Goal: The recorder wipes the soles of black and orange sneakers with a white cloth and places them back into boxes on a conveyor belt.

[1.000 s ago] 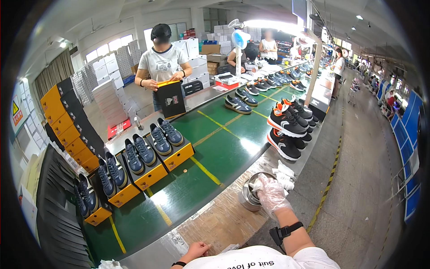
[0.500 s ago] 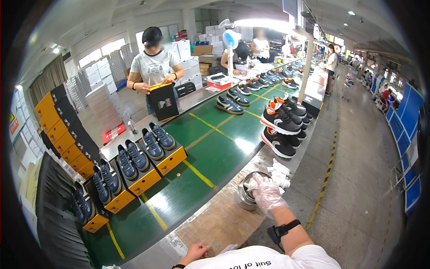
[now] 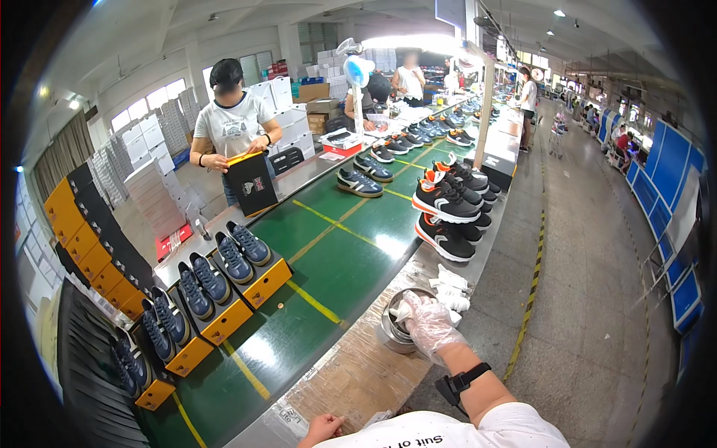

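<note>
My right hand (image 3: pixel 433 326), in a clear plastic glove, reaches over a round metal pot (image 3: pixel 396 343) on the bench. Its fingers are closed on a white wad (image 3: pixel 408 305), like tissue or cloth, at the pot's mouth. Crumpled white wads (image 3: pixel 450 287) lie just beyond the pot. My left hand (image 3: pixel 323 428) is low in the picture by the near edge of a tape-covered cardboard sheet (image 3: pixel 336 388). Its fingers are curled in, with nothing seen in them; my shirt hides part of the wrist.
Black-and-orange sneakers (image 3: pixel 448 201) are stacked beyond the pot. Across the green conveyor belt (image 3: pixel 321 261), blue sneakers (image 3: pixel 208 276) stand on orange-and-black shoeboxes (image 3: pixel 228 321). A co-worker (image 3: pixel 235 123) holds a black box (image 3: pixel 252 183) at the far side.
The whole view has shifted, so the scene sits further left. My right hand stays at the pot with the white wad, and my left hand stays low by the cardboard.
</note>
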Demonstrator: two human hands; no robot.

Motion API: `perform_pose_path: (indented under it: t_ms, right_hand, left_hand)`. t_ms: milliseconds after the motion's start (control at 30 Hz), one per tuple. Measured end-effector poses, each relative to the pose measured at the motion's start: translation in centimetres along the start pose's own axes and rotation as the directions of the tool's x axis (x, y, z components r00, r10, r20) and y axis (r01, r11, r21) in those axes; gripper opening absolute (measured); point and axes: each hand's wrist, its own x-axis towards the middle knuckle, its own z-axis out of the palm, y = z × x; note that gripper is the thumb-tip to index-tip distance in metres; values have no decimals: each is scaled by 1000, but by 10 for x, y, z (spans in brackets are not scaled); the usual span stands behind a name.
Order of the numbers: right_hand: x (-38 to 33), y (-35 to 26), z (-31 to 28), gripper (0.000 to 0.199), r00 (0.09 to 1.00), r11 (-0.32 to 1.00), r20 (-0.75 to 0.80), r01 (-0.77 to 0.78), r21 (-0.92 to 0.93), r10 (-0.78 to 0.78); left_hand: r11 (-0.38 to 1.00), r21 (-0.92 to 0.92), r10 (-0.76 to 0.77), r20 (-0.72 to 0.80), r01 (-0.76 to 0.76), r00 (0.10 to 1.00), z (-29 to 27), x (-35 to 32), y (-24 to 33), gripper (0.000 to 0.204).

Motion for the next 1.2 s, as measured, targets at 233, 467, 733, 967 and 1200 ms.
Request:
perform_pose_path:
  t_ms: [233,467,733,967,1200]
  right_hand:
    - [2,2,-6,53,999,999,35,-21,33,20]
    - [3,4,-12,52,1000,997,27,-17,82,15]
    - [6,9,-11,52,1000,999,14,-12,31,12]
    - [9,13,-11,52,1000,999,-2,0,50,0]
    - [11,18,-11,51,1000,998,-20,16,60,-15]
  left_hand:
    - [997,57,57,-9,-56,998,1,5,0,32]
    - [997,77,13,-13,-12,1000,4,1,10,33]
    - [997,71,19,-3,-19,1000,7,4,15,34]
    - [997,75,33,7,-34,999,8,5,15,34]
    - [999,25,25,21,-25,999,12,8,19,34]
